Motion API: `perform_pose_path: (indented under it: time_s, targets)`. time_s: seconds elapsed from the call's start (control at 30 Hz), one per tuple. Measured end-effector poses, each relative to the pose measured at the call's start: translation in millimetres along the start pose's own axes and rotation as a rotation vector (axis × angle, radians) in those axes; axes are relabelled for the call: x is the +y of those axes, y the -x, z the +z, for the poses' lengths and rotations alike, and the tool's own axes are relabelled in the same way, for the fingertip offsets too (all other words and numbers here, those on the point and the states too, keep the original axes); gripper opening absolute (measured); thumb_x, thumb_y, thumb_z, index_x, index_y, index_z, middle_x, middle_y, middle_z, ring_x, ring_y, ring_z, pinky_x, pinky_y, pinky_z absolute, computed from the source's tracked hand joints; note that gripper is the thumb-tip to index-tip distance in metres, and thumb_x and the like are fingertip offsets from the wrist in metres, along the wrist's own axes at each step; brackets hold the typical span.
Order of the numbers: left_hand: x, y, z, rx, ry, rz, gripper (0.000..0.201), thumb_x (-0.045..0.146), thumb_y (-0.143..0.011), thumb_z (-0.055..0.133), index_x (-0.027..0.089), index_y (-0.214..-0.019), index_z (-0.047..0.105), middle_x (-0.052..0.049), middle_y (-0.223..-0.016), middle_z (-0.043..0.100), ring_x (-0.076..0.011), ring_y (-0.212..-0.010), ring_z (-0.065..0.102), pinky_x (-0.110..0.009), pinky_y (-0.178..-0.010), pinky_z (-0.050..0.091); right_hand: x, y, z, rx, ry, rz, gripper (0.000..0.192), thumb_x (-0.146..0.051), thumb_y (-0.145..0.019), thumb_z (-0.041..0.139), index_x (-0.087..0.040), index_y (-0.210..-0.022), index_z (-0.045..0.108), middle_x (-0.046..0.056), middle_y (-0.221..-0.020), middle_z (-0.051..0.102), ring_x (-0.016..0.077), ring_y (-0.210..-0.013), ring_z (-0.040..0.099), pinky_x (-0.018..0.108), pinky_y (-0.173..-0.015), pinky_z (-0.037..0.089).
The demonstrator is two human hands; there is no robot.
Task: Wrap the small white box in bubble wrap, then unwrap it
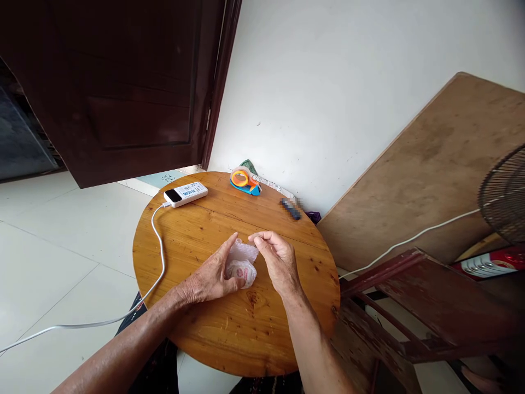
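Observation:
On the round wooden table (241, 339) lies a small piece of clear bubble wrap (241, 251), folded around something with reddish print that I cannot make out. My left hand (213, 276) holds it from the left, thumb across the near end and index finger along the far end. At the far right corner of the wrap is my right hand (279, 260), thumb and index fingertips pinched together. Whether that pinch has the wrap's edge or some small thing in it is too small to tell.
A white device (186, 194) with a dark screen and a white cable (162, 246) lies at the table's far left. An orange and blue tape dispenser (245, 180) and a blurred dark object (291, 209) are near the wall. A wooden chair (410, 295) and fan (504, 194) stand right.

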State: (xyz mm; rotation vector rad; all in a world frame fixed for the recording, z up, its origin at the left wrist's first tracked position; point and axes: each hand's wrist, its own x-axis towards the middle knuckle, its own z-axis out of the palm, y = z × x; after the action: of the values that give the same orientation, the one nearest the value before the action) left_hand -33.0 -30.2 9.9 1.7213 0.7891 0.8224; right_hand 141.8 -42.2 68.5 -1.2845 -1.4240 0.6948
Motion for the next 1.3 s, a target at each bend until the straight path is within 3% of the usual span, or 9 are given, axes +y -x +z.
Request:
perform_pose_path:
  time_s: [0.17,0.33,0.5,0.77,0.87,0.97,1.07,1.17,1.3]
  targets:
    - [2,-2,-1.2,-0.025,0.308,-0.072,0.1,0.036,-0.077,0.071,0.018,-0.157,0.013,-0.016,-0.153,0.039,-0.0346,-0.14,0.037,-0.049,-0.115,0.03,5,-8,-1,0.007,-0.01,0.007,0.017,-0.037,-0.085,0.064,-0.021,-0.084,0.071,0.003,-0.087,0.074,0.0178,-0.081,0.063,0.029,-0.076,0.046]
    - [-5,-5,-1.7,-0.033,0.522,-0.095,0.1,0.035,-0.078,0.07,0.019,-0.156,0.011,-0.012,-0.121,0.061,-0.0304,-0.112,0.058,-0.044,-0.094,0.046,9,-15,-1,0.042,-0.038,0.042,0.019,-0.039,-0.083,0.065,-0.02,-0.081,0.071,0.003,-0.084,0.073,0.0178,-0.079,0.061,0.029,-0.074,0.045]
    - [-1,-7,-2.5,-0.017,0.695,-0.028,0.072,0.03,-0.077,0.071,0.023,-0.14,0.036,-0.009,-0.113,0.062,-0.0233,-0.097,0.06,-0.036,-0.082,0.047,8,-33,1,0.054,-0.052,0.108,0.024,-0.043,-0.078,0.067,-0.02,-0.077,0.071,0.004,-0.081,0.073,0.0177,-0.076,0.059,0.029,-0.07,0.044]
    - [2,-6,-5.2,0.09,0.603,-0.043,0.036,0.025,-0.073,0.07,0.021,-0.107,0.059,-0.003,-0.1,0.061,-0.0166,-0.086,0.054,-0.028,-0.076,0.044,31,-54,7,0.024,-0.101,0.234,0.032,-0.051,-0.069,0.071,-0.019,-0.068,0.067,0.004,-0.071,0.07,0.0177,-0.069,0.058,0.03,-0.066,0.042]
    - [5,-6,-6.5,0.065,0.577,-0.119,0.044,0.027,-0.071,0.069,0.018,-0.114,0.062,-0.003,-0.093,0.063,-0.0182,-0.084,0.056,-0.03,-0.076,0.045,41,-51,5,0.042,-0.115,0.256,0.034,-0.053,-0.068,0.071,-0.02,-0.072,0.068,0.005,-0.077,0.072,0.0208,-0.076,0.062,0.031,-0.068,0.044]
    - [8,-6,-7.0,0.074,0.567,-0.146,0.057,0.028,-0.07,0.069,0.017,-0.125,0.061,-0.005,-0.098,0.064,-0.0204,-0.089,0.057,-0.032,-0.079,0.045,45,-44,-3,0.224,-0.119,0.238,0.036,-0.051,-0.068,0.071,-0.021,-0.089,0.069,0.006,-0.088,0.072,0.0216,-0.081,0.064,0.03,-0.067,0.046]
    - [7,-5,-6.9,0.084,0.547,-0.166,0.063,0.028,-0.07,0.068,0.017,-0.131,0.058,-0.005,-0.097,0.064,-0.0202,-0.088,0.057,-0.033,-0.08,0.045,40,-28,-12,0.347,-0.074,0.15,0.03,-0.046,-0.075,0.067,-0.021,-0.091,0.067,0.002,-0.078,0.069,0.0165,-0.068,0.061,0.028,-0.061,0.045]
    - [5,-5,-7.1,0.086,0.531,-0.158,0.064,0.028,-0.07,0.068,0.018,-0.132,0.059,-0.004,-0.095,0.065,-0.0204,-0.087,0.057,-0.033,-0.079,0.045,26,-8,-14,0.198,0.03,0.101,0.025,-0.045,-0.08,0.064,-0.02,-0.079,0.066,0.0,-0.066,0.063,0.0144,-0.058,0.058,0.026,-0.056,0.044]
    - [4,-4,-8.5,0.091,0.55,-0.124,0.062,0.028,-0.07,0.068,0.021,-0.131,0.062,-0.008,-0.117,0.067,-0.026,-0.1,0.059,-0.037,-0.086,0.046,12,9,-1,0.063,0.184,0.092,0.026,-0.044,-0.077,0.07,-0.022,-0.088,0.068,0.004,-0.081,0.071,0.0187,-0.072,0.064,0.029,-0.064,0.048]
